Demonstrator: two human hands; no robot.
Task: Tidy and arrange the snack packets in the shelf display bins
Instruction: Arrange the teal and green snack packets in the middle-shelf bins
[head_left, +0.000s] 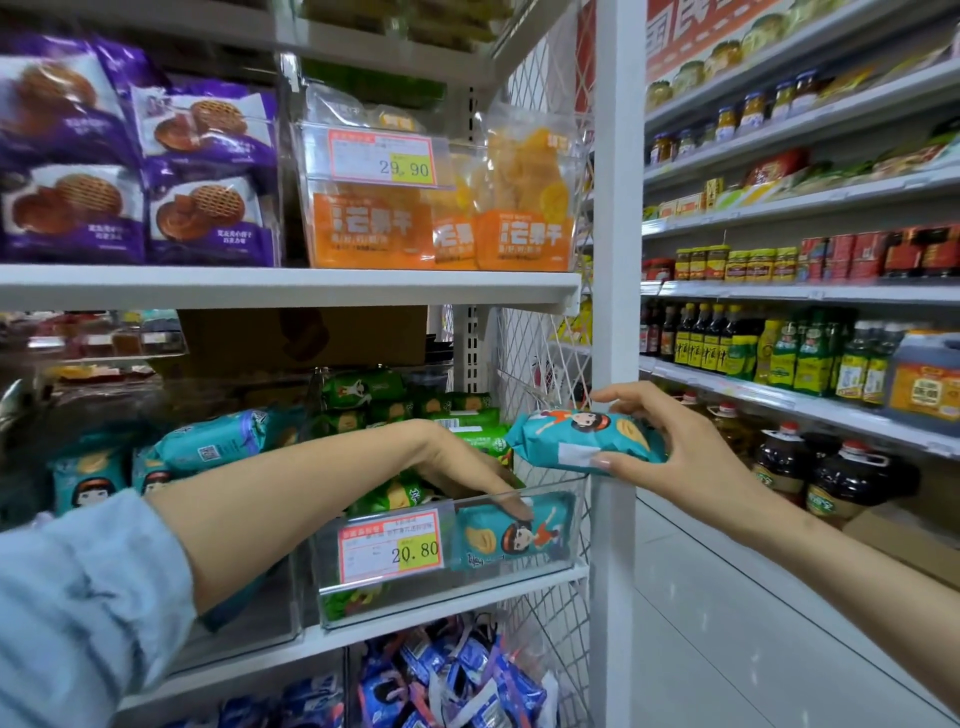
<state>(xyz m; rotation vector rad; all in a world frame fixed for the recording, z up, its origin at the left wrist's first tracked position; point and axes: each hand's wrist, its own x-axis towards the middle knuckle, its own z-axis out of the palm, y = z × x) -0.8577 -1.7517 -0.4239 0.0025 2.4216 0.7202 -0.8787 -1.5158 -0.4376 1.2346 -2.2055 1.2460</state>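
Note:
My right hand (670, 447) grips a teal snack packet (576, 439) with a cartoon girl on it, held in the air just above the right end of a clear display bin (519, 587). My left hand (467, 467) reaches down into that bin, its fingertips on a second teal packet (511, 538) that stands against the bin's front wall. Green packets (410, 405) fill the back of the bin. More teal packets (208, 441) lie in the bin to the left, partly hidden by my left forearm.
A price tag reading 20.80 (389, 545) hangs on the bin front. Orange dried-fruit bags (374, 228) and purple biscuit bags (202, 171) sit on the shelf above. Blue packets (447, 675) fill the bin below. A white post (615, 208) and wire mesh bound the right side.

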